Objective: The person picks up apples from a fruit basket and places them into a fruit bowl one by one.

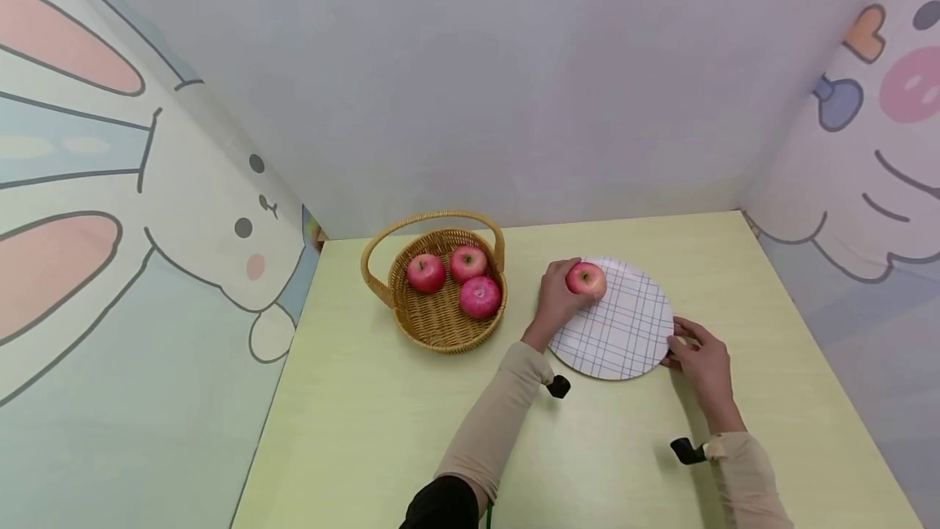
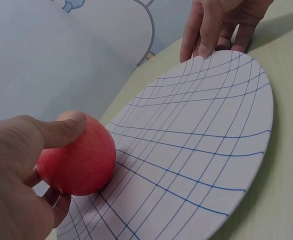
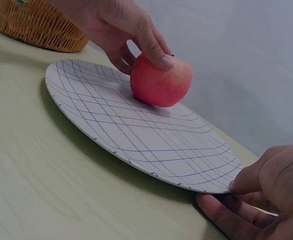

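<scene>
**Apple down on the plate's far-left edge, other hand pinning the rim**

Left hand has thumb and fingers wrapped around a red apple, which touches the checked plate at about 11 o'clock. Right hand pinches the plate's rim at roughly 4 o'clock, probably so it doesn't slide. Wicker basket sits at 9 o'clock from the plate, three more apples inside, on the pale green table.

head looks down; wrists closely share plate
</scene>
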Motion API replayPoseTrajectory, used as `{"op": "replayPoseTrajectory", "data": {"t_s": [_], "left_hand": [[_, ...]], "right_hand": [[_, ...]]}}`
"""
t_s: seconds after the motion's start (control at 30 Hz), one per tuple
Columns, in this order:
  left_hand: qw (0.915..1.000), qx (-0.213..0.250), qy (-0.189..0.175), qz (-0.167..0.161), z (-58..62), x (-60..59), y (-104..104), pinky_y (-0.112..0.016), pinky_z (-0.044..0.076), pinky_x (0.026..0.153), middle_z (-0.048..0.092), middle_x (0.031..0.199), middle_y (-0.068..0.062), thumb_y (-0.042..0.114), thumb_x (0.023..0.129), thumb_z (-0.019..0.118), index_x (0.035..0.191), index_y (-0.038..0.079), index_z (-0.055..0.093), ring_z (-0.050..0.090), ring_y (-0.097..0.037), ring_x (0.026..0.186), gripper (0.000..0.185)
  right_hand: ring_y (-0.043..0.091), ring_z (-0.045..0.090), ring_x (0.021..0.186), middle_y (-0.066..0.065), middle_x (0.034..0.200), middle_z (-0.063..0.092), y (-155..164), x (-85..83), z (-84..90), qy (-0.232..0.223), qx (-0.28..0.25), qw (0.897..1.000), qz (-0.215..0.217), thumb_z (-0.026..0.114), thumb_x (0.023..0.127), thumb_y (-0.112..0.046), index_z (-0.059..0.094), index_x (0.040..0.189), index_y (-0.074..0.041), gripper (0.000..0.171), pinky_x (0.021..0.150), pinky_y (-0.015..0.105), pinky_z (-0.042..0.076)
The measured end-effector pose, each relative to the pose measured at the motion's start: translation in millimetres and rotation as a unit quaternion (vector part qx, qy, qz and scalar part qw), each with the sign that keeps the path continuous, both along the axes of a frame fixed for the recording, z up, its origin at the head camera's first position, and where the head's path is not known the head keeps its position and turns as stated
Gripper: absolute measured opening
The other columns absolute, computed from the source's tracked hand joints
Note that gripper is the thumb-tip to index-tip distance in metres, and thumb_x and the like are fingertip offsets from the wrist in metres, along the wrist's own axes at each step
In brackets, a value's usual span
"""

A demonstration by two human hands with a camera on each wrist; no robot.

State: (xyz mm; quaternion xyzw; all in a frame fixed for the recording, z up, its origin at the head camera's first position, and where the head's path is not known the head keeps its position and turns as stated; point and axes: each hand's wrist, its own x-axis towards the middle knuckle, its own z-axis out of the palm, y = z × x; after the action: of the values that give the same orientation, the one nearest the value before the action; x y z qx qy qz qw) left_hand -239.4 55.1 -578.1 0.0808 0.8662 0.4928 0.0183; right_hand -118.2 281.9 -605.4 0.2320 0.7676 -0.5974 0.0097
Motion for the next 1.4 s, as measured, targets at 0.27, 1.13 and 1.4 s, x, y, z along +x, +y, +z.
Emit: {"op": "replayPoseTrajectory", "data": {"t_s": [0.27, 1.13, 1.4], "left_hand": [[0.9991, -0.034, -0.017, -0.020, -3.1, -2.1, -2, -0.032, 0.051, 0.105, 0.055, 0.148, -0.008, 0.029, 0.084, 0.086, 0.153, 0.018, 0.053, 0.052, -0.026, 0.132, 0.077], [0.9966, -0.045, -0.022, -0.066, -2.8, 3.5, -5, -0.040, 0.046, 0.113, 0.052, 0.153, -0.012, 0.044, 0.088, 0.081, 0.162, 0.017, 0.036, 0.049, -0.028, 0.139, 0.090], [0.9986, -0.001, -0.026, -0.046, -0.8, 15.3, -22, -0.038, 0.048, 0.113, 0.052, 0.152, -0.012, 0.040, 0.089, 0.083, 0.160, 0.016, 0.040, 0.052, -0.027, 0.138, 0.086]], "right_hand": [[0.000, 0.068, 0.078, 0.019, 0.139, 0.054, -1, 1.6, -2.2, -0.009, 0.002, 1.000, -0.007, 0.059, 0.104, -0.010, 0.045, 0.156, -0.003, 0.055, 0.072, 0.027, 0.064], [0.001, 0.068, 0.076, 0.016, 0.138, 0.054, 2, 1.0, -4.9, -0.002, 0.012, 1.000, -0.013, 0.058, 0.105, -0.012, 0.046, 0.156, -0.004, 0.053, 0.071, 0.027, 0.064], [0.000, 0.069, 0.075, 0.015, 0.134, 0.055, 3, -0.5, -6.5, -0.002, 0.010, 1.000, -0.007, 0.059, 0.104, -0.011, 0.047, 0.155, -0.003, 0.053, 0.071, 0.027, 0.064]]}}
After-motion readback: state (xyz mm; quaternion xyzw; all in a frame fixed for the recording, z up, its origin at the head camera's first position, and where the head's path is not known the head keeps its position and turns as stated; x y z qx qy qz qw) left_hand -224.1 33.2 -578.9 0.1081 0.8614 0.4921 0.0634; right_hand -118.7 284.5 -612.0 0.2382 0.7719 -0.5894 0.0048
